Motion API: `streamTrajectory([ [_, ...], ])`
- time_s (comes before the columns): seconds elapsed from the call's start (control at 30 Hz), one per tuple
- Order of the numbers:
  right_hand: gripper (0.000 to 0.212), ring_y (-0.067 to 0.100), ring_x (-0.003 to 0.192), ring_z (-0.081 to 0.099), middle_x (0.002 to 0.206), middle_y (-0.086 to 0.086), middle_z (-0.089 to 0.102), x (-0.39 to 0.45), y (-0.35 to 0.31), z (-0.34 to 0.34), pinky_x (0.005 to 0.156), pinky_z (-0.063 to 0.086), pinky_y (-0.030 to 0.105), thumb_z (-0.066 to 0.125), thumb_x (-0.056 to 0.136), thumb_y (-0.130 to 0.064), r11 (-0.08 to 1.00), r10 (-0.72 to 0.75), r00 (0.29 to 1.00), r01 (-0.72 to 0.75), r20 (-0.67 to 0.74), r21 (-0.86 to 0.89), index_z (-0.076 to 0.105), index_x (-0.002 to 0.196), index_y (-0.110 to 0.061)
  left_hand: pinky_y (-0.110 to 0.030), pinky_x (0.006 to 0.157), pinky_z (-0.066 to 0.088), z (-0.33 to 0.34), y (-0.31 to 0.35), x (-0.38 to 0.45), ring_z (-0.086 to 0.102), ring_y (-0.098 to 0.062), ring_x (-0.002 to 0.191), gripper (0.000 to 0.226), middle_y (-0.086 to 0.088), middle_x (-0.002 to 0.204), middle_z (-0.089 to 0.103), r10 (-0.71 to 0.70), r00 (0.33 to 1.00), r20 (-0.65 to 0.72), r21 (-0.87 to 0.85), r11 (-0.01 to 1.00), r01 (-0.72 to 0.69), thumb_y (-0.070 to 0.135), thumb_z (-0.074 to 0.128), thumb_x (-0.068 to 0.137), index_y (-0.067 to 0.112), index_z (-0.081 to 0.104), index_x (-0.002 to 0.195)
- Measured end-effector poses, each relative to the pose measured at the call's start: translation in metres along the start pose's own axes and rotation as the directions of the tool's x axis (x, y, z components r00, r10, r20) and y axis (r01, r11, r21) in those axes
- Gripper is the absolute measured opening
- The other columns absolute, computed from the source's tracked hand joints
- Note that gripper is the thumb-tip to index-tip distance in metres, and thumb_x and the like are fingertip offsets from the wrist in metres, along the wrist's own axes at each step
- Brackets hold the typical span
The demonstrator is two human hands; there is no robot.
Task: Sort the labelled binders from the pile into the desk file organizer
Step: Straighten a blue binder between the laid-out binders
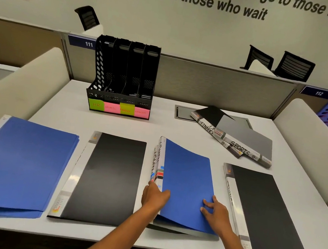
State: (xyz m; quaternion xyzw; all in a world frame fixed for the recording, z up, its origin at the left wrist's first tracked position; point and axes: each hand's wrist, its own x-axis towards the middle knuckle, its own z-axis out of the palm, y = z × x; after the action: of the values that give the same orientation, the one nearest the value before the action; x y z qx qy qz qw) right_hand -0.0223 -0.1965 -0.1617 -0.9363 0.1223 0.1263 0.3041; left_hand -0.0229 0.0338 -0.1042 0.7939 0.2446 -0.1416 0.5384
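left hand [154, 196] grips the blue binder [186, 186] at its spine, fingers curled round; right hand [214, 213] rests on its cover, fingers spread, near edge of worktop [137, 127].

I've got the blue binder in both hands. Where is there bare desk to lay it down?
Bare desk lies between the file organizer and the loose pile of binders, running forward to the front row. The front edge is crowded: blue folders, a black binder, the blue binder under left hand and right hand, another black binder.
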Motion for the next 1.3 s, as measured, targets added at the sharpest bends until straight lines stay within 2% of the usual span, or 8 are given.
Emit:
streamTrajectory([
  [0.3, 0.044, 0.028, 0.137, 0.038, 0.151, 0.007, 0.036, 0.000, -0.002, 0.006, 0.112, 0.033, 0.039, 0.070, 0.087, -0.022, 0.995, 0.038, 0.998, -0.033, -0.046, 0.097, 0.059, 0.129, -0.014, -0.030, 0.077, 0.051, 0.005, -0.011, 0.010, 0.059, -0.022, 0.102, 0.045, -0.009, 0.124, 0.058, -0.003, 0.998, -0.063, 0.041, 0.999, 0.006, 0.031, 0.059, 0.094, 0.011, 0.045, 0.132],
  [0.43, 0.043, 0.026, 0.135, 0.040, 0.150, 0.006, 0.038, 0.000, 0.001, 0.004, 0.112, 0.034, 0.039, 0.073, 0.084, -0.022, 0.989, 0.044, 0.998, -0.036, -0.053, 0.145, 0.062, 0.126, -0.015, -0.037, 0.082, 0.056, 0.006, -0.008, 0.016, 0.060, -0.023, 0.095, 0.042, -0.011, 0.122, 0.059, -0.048, 0.998, -0.048, 0.019, 0.999, 0.049, 0.027, 0.058, 0.094, 0.009, 0.044, 0.128],
  [0.5, 0.043, 0.026, 0.135, 0.041, 0.149, 0.005, 0.039, 0.000, 0.002, 0.001, 0.111, 0.035, 0.038, 0.074, 0.084, -0.023, 0.987, 0.040, 0.998, -0.032, -0.049, 0.160, 0.062, 0.125, -0.016, -0.042, 0.089, 0.056, 0.006, -0.002, 0.018, 0.060, -0.027, 0.102, 0.055, -0.013, 0.129, 0.055, -0.050, 0.998, -0.038, 0.018, 0.999, 0.051, 0.024, 0.060, 0.091, 0.009, 0.034, 0.137],
  [0.6, 0.045, 0.024, 0.135, 0.040, 0.149, 0.004, 0.039, 0.002, 0.004, -0.003, 0.112, 0.034, 0.036, 0.074, 0.084, -0.026, 0.991, 0.012, 1.000, -0.008, -0.025, 0.133, 0.061, 0.126, -0.018, -0.049, 0.114, 0.033, 0.009, 0.011, 0.019, 0.031, -0.035, 0.141, 0.091, -0.016, 0.156, 0.026, 0.104, 0.982, -0.158, 0.144, 0.986, -0.081, 0.026, 0.062, 0.089, 0.011, 0.000, 0.154],
  [0.7, 0.044, 0.023, 0.136, 0.039, 0.150, 0.004, 0.038, 0.004, 0.007, -0.009, 0.112, 0.032, 0.034, 0.072, 0.085, -0.027, 0.994, -0.022, 1.000, 0.022, -0.002, 0.105, 0.061, 0.128, -0.020, -0.047, 0.122, 0.007, 0.019, 0.032, 0.014, 0.002, -0.027, 0.151, 0.092, -0.010, 0.163, 0.003, 0.397, 0.885, -0.243, 0.262, 0.905, -0.334, 0.024, 0.059, 0.091, 0.012, -0.008, 0.154],
  [0.87, 0.036, 0.019, 0.135, 0.040, 0.147, 0.001, 0.042, 0.008, 0.012, -0.025, 0.108, 0.035, 0.030, 0.068, 0.089, -0.027, 0.976, -0.076, 0.991, 0.096, -0.106, 0.196, 0.062, 0.124, -0.022, -0.040, 0.124, 0.010, 0.059, 0.061, 0.025, 0.001, -0.021, 0.151, 0.083, -0.004, 0.163, 0.004, 0.611, 0.785, -0.099, 0.230, 0.782, -0.579, 0.017, 0.057, 0.094, 0.012, 0.000, 0.154],
  [1.03, 0.031, 0.020, 0.130, 0.046, 0.140, 0.003, 0.050, 0.034, 0.037, -0.075, 0.109, 0.039, 0.034, 0.066, 0.090, -0.018, 0.940, -0.048, 0.965, 0.131, -0.258, 0.316, 0.065, 0.121, -0.018, -0.031, 0.120, 0.012, 0.113, 0.076, 0.036, 0.004, -0.019, 0.151, 0.080, -0.002, 0.163, 0.010, 0.584, 0.811, 0.040, 0.204, 0.789, -0.579, 0.022, 0.058, 0.095, 0.014, 0.006, 0.155],
  [1.3, 0.038, 0.019, 0.111, 0.057, 0.130, 0.007, 0.056, 0.116, 0.113, -0.167, 0.094, 0.049, 0.038, 0.066, 0.090, -0.023, 0.895, 0.181, 0.914, 0.000, -0.362, 0.447, 0.058, 0.127, -0.021, -0.027, 0.117, 0.010, 0.194, 0.109, 0.056, 0.008, -0.017, 0.151, 0.078, 0.002, 0.163, 0.012, 0.494, 0.849, 0.186, 0.237, 0.816, -0.527, 0.032, 0.057, 0.096, 0.019, 0.009, 0.155],
])
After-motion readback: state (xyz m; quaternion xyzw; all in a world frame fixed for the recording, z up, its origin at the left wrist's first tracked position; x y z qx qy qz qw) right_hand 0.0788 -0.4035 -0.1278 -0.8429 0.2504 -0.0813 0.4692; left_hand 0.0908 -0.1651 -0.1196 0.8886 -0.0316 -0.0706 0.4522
